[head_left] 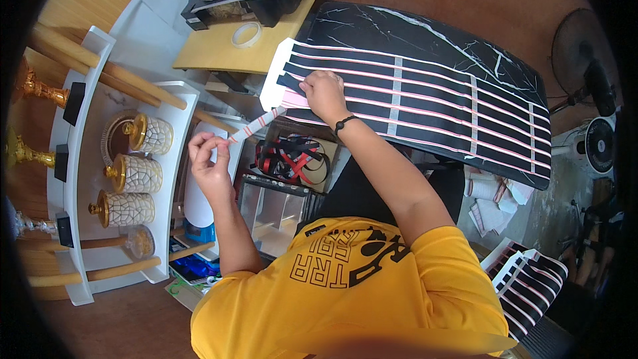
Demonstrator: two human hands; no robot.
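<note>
A black marble-patterned panel point(425, 33) lies across in front of me, covered with rows of black strips edged in red and white point(432, 103). My right hand point(324, 95) presses down on the strips at the panel's left end. My left hand point(207, 159) pinches the free end of a narrow red-and-white backing strip point(256, 125) that runs from the panel's left end toward it. I wear a yellow shirt and a dark wristband.
A white shelf point(80, 159) at left holds crackle-patterned jars with gold lids point(136, 174). A roll of tape point(246, 34) sits on a yellow board. Tangled red and black strips point(292, 159) fill a box below. Fans point(585, 73) stand at right; more striped sheets point(528, 279) lie at lower right.
</note>
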